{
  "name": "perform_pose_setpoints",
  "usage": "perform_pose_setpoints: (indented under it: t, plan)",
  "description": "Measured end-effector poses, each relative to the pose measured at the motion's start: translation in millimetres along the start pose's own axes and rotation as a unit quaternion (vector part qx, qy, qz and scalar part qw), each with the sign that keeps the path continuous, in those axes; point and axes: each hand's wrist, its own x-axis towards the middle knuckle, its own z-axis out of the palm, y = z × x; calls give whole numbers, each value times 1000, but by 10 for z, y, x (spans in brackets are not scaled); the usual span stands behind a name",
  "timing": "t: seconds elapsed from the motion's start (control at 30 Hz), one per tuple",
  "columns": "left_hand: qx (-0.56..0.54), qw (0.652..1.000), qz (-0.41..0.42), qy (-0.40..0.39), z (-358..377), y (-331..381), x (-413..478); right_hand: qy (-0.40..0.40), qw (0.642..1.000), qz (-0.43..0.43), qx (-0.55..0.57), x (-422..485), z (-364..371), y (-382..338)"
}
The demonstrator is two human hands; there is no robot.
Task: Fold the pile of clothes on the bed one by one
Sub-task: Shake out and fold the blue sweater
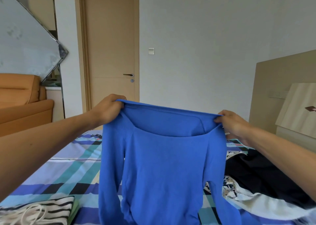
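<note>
Two hands hold one blue sweater (162, 156) up by its shoulders above the bed (68, 165).

Left hand (109, 108) grips one shoulder with its fingers curled round the knit. Right hand (234, 124) pinches the opposite shoulder, and the wide neckline is drawn taut between them. Body and sleeves hang free, and the hem is out of view. The knit appears light, soft, limp and slightly stretchy, so it will likely sag and hold no crease unaided; lay it flat before folding. Recommended hold points are the shoulder seams, then the cuffs. A striped folded garment (42, 209) lies at the left, and a black garment (265, 170) lies unfolded at the right.
</note>
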Motion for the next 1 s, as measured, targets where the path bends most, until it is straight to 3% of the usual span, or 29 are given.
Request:
perform_pose_setpoints:
  t: [0.17, 0.33, 0.43, 0.57, 0.7, 0.8, 1.0]
  plan:
    - [-94, 985, -139, -34, -31, -26, -6, -127, 986, -39, 101, -119, -18, 71]
    - [-86, 987, -79, -114, -205, -147, -62, -305, 948, -68, 61, -214, -314, 34]
    - [-38, 984, 13, -176, -356, -125, -47, -276, 958, -71, 32, -184, -417, 58]
    - [51, 969, 134, -202, -447, -70, -16, -153, 980, -131, -4, -93, -500, 60]
    - [108, 974, 183, -81, -497, -39, 55, -41, 980, -195, 12, -74, -574, -55]
    - [90, 982, 166, 19, -528, -14, 87, -24, 977, -206, 36, -130, -653, -187]
    - [63, 981, 131, 130, -542, 49, 120, -45, 972, -228, 26, -237, -833, -432]
